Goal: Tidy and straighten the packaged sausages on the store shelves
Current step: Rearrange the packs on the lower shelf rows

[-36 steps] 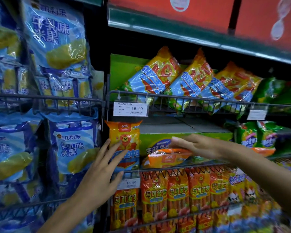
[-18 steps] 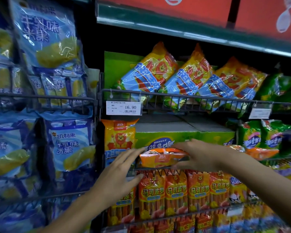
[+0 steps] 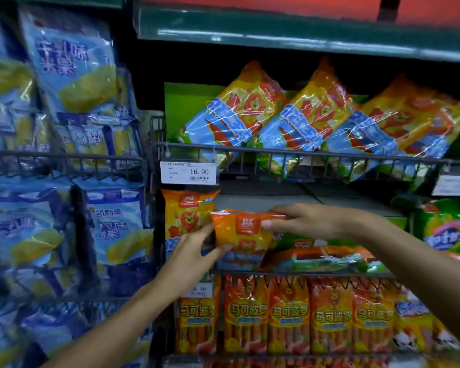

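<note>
Both hands' fingers pinching glossy orange sausage pack [image 3: 241, 236] upright on middle wire shelf [image 3: 303, 273]: left hand [image 3: 194, 254] low, right hand [image 3: 307, 221] on top, beside crinkly twin pack [image 3: 187, 213], under price tag [image 3: 188, 172].

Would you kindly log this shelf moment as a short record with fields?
setting: store shelves behind wire rails
held item: orange sausage pack, upright, middle shelf
left hand: grips the pack's lower left edge
right hand: pinches the pack's top right
neighbour: upright lion pack just to the left
price tag: 16.90
shelf above: three tilted packs
shelf below: row of upright sausage packs
</note>
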